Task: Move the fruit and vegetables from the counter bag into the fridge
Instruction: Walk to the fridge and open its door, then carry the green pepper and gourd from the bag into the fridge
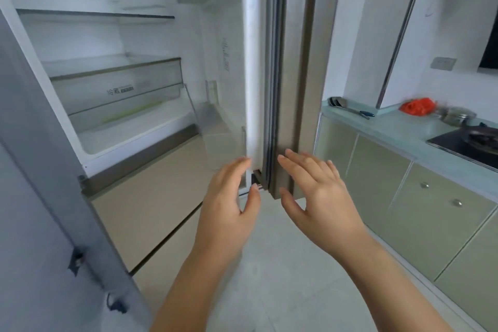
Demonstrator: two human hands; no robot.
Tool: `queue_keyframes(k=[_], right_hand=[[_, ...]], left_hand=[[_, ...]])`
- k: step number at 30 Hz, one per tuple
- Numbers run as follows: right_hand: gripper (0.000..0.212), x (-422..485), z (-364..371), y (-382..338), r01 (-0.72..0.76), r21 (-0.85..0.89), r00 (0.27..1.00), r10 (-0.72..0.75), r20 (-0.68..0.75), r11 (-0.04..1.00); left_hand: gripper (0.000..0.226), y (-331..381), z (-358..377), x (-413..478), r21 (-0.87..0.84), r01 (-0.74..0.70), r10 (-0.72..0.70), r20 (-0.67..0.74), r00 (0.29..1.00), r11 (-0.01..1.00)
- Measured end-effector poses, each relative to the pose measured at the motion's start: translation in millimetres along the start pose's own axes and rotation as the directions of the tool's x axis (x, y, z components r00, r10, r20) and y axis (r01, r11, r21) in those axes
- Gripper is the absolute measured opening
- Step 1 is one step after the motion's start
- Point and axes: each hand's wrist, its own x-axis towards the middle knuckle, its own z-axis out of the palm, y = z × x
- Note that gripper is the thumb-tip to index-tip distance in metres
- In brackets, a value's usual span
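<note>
The fruit and vegetables are not visible themselves. The only likely holder is the crumpled red bag (416,106), which sits on the pale green counter (398,129) by the back wall, well apart from the fridge (80,35). What it contains cannot be seen from here.

The fridge's glass shelves look bare. A blurred green streak (134,113) shows inside the clear drawer (118,83), but what it is cannot be told.

Both fridge doors stand open. The left door (40,197) is swung wide at the left edge of the view, and the right door (252,62) is seen edge-on in the middle.

Both hands flank that edge low down, with fingers straight and slightly spread, and neither holds anything. The left hand (231,197) has its fingertips at the white inner seal, and the right hand (318,191) is at the steel outer face. Whether either actually presses on the door is unclear.

With 1 hand on each side, the person seems to be steadying or swinging this door, probably to keep the opening wide before going to the bag. The direction cannot be judged.

Near the bag lie a ladle (347,108), a steel pot (458,114) and a black hob (463,145).
</note>
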Motion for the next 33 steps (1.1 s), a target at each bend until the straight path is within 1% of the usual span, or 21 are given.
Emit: queue_keyframes(k=[2,5,9,10,12,15,19,24,29,33], right_hand=[[0.047,10,8,-7,0.019,0.009,1.000,-0.019,-0.009,1.000],[0.048,29,30,-16,0.049,0.013,0.999,-0.049,-0.015,0.999],[0.048,59,62,-23,0.047,0.059,0.996,-0.042,-0.073,0.997],[0.050,66,69,-24,0.042,0.055,0.996,-0.037,-0.078,0.998],[0.052,79,82,-21,0.036,-0.009,0.997,-0.036,-0.070,0.999],[0.054,86,94,-2,0.057,-0.122,0.996,-0.065,-0.069,0.991],[0.055,84,93,31,0.114,-0.146,0.987,-0.129,-0.100,0.983],[0.049,86,79,72,0.147,-0.145,0.984,-0.159,-0.078,0.979],[0.047,88,63,123,0.107,-0.149,0.989,-0.121,-0.089,0.983],[0.045,94,54,165,0.039,-0.151,0.992,-0.056,-0.110,0.988]], left_hand=[[0.045,-9,-7,3,0.125,-0.047,0.049,-0.012,0.999,0.991],[0.045,-24,-16,10,0.298,-0.092,0.100,-0.011,0.995,0.950],[0.047,-42,-20,19,0.404,-0.088,0.092,0.010,0.996,0.911],[0.047,-47,-19,23,0.423,-0.093,0.096,0.014,0.995,0.902],[0.046,-55,-16,32,0.451,-0.102,0.104,0.022,0.994,0.886],[0.046,-65,-6,48,0.470,-0.110,0.108,0.031,0.994,0.876],[0.046,-66,18,73,0.458,-0.134,0.120,0.061,0.991,0.879],[0.045,-60,56,99,0.404,-0.215,0.199,0.082,0.977,0.889],[0.043,-54,100,123,0.359,-0.306,0.289,0.100,0.952,0.882],[0.043,-51,139,142,0.337,-0.326,0.303,0.120,0.945,0.883]])
